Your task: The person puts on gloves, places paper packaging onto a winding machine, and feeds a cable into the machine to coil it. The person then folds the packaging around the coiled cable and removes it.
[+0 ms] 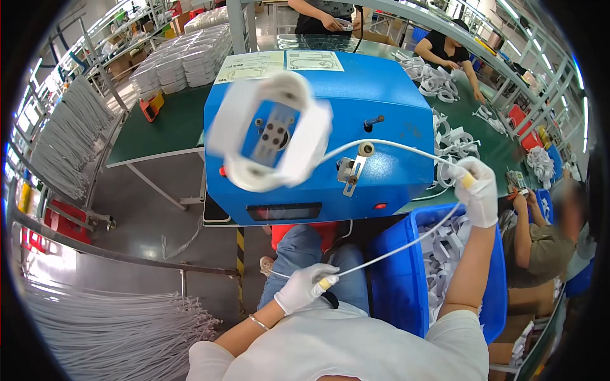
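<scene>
A blue winding machine stands before me, with a white winding frame on its front, smeared by motion. From that frame a white cable passes by a small metal guide roller to my right hand. That hand, in a white glove with yellow fingertip wraps, is closed around the cable above a blue bin. The cable then slants down to my left hand, gloved the same way and closed on it over my lap. A short cable end shows beyond the left hand.
White plastic parts fill the blue bin at my right. Bundled cables hang on a rack at lower left. Wound white coils lie on the green table behind the machine. Co-workers sit at the far side and right. Stacked clear trays stand at back left.
</scene>
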The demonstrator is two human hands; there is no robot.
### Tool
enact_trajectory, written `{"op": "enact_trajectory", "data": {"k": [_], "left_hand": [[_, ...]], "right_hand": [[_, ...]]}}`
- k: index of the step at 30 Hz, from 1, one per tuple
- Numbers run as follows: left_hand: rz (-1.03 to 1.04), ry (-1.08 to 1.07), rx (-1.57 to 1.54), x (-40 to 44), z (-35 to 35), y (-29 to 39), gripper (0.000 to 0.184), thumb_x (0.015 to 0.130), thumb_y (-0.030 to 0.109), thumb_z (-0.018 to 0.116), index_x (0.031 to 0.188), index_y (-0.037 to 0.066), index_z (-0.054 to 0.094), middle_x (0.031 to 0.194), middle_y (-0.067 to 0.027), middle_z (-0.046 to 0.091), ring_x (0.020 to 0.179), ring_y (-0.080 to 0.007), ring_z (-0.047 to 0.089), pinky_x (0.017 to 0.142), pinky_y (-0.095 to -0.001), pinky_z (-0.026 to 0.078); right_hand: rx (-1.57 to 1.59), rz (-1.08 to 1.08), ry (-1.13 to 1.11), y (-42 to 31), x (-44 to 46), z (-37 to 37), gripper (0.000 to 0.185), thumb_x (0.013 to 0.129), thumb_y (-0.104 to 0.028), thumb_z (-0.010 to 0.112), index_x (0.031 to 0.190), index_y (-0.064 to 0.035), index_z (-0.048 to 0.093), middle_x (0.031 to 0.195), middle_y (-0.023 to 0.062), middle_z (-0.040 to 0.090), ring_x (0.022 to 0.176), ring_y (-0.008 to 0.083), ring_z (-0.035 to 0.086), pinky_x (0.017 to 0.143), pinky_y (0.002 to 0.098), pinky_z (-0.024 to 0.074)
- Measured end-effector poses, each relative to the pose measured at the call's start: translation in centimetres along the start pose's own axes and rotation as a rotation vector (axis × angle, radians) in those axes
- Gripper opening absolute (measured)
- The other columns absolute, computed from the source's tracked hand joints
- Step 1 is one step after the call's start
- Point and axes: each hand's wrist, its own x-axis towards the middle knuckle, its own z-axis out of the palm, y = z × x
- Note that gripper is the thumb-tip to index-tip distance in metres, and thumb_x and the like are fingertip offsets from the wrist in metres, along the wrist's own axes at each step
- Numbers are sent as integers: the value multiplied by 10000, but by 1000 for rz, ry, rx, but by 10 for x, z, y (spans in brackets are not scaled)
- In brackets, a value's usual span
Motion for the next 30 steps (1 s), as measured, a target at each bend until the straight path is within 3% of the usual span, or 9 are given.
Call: {"op": "enact_trajectory", "data": {"k": [4, 12, 17, 27, 30], "left_hand": [[84, 65, 270, -1, -12, -26, 436, 832, 334, 688, 1124, 23, 602, 1019, -143, 656, 923, -256, 648, 817, -317, 497], [-58, 172, 445, -18, -31, -51, 325, 834, 196, 682, 1116, 47, 618, 970, -96, 682, 905, -219, 656, 818, -308, 499], [2, 82, 425, -7, -20, -48, 228, 828, 127, 668, 1041, 47, 656, 952, -102, 682, 885, -216, 661, 796, -301, 506], [-23, -186, 229, 31, -16, 37, 260, 873, 78, 607, 1125, 16, 620, 936, -70, 666, 831, -122, 601, 779, -266, 477], [76, -250, 206, 40, -23, 66, 297, 876, 88, 609, 1166, 27, 596, 972, -77, 665, 874, -128, 605, 793, -277, 478]], "right_hand": [[64, 54, -45, -16, -4, 32, 141, 853, -125, 628, 773, -18, 581, 558, -51, 442, 397, 5, 325, 370, 181, 206], [125, 16, -82, -18, 2, 43, 161, 852, -143, 631, 780, -3, 595, 540, -35, 465, 380, 28, 365, 366, 184, 231], [96, 3, -106, -19, 1, 51, 171, 856, -156, 632, 785, -5, 594, 588, -17, 511, 389, 26, 385, 366, 182, 243], [192, -8, -59, -20, -3, 60, 168, 852, -153, 633, 785, -5, 593, 558, -25, 472, 389, 40, 394, 373, 185, 260], [180, -10, -95, -31, -3, 70, 175, 852, -163, 638, 784, -6, 601, 555, -23, 487, 385, 40, 398, 368, 186, 268]]}}
